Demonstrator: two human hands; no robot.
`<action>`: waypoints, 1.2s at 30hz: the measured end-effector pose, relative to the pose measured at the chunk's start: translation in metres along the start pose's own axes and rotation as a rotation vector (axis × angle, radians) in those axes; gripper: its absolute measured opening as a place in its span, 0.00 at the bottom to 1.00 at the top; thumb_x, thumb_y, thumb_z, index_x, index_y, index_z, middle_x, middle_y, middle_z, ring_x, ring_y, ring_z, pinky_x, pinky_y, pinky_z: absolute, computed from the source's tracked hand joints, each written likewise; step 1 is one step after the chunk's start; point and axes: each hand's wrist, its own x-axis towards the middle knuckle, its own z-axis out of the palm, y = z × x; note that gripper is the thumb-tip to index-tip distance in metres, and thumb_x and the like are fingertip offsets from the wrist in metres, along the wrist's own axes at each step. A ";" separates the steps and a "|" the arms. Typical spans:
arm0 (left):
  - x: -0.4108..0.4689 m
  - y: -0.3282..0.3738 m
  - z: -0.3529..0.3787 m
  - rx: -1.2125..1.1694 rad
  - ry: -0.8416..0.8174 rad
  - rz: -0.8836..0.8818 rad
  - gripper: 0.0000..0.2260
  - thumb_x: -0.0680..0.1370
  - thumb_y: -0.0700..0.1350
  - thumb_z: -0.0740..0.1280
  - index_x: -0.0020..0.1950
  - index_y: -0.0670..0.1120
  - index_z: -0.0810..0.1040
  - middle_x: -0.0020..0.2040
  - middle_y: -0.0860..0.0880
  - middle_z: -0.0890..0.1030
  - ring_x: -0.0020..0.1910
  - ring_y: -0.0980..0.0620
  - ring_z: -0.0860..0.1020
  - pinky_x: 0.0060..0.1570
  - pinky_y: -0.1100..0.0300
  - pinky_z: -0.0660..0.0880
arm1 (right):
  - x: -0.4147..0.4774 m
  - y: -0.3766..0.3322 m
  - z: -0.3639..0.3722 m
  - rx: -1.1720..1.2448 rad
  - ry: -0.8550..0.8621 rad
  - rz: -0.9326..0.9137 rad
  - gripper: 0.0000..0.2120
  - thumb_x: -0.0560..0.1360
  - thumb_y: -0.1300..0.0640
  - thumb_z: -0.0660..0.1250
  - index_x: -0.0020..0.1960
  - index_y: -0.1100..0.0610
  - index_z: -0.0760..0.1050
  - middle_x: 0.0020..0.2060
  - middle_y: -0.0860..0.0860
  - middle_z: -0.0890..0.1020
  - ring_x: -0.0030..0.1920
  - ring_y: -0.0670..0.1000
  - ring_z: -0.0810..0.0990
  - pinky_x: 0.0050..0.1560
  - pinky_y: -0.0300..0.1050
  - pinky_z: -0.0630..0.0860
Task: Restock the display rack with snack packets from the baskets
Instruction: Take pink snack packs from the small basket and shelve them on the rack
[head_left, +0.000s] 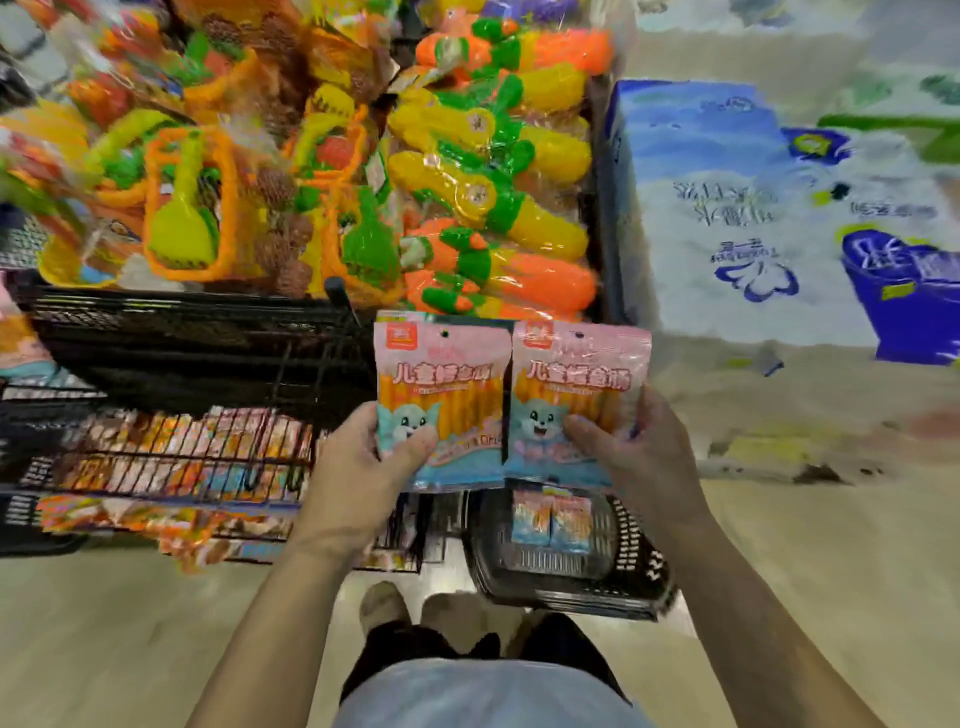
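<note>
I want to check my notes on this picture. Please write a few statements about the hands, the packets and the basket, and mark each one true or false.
1. The left hand holds the left packet, and the right hand holds the right packet. True.
2. The basket on the floor is empty. False: spare packets lie in it.
3. Both held packets are upside down. False: both are upright, titles on top.
4. The wire rack holds some snacks. True.
</note>
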 end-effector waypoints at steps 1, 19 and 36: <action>-0.001 -0.003 0.011 0.006 -0.001 -0.008 0.08 0.79 0.46 0.74 0.57 0.50 0.80 0.53 0.50 0.87 0.54 0.49 0.85 0.58 0.40 0.81 | -0.001 0.005 -0.010 -0.013 0.003 0.014 0.16 0.72 0.62 0.79 0.55 0.63 0.76 0.47 0.59 0.84 0.48 0.52 0.86 0.49 0.53 0.83; 0.119 -0.246 0.179 0.120 -0.116 -0.400 0.06 0.81 0.44 0.72 0.55 0.53 0.78 0.52 0.53 0.86 0.52 0.53 0.85 0.56 0.45 0.83 | 0.040 0.287 -0.083 -0.172 0.190 0.492 0.14 0.72 0.60 0.79 0.53 0.50 0.78 0.48 0.45 0.86 0.49 0.45 0.85 0.48 0.41 0.81; 0.230 -0.664 0.330 0.225 -0.055 -0.524 0.15 0.80 0.45 0.72 0.66 0.46 0.78 0.55 0.50 0.85 0.51 0.53 0.84 0.52 0.59 0.82 | 0.126 0.716 -0.048 -0.064 0.092 0.717 0.14 0.74 0.65 0.75 0.57 0.53 0.80 0.51 0.50 0.88 0.52 0.50 0.87 0.54 0.55 0.84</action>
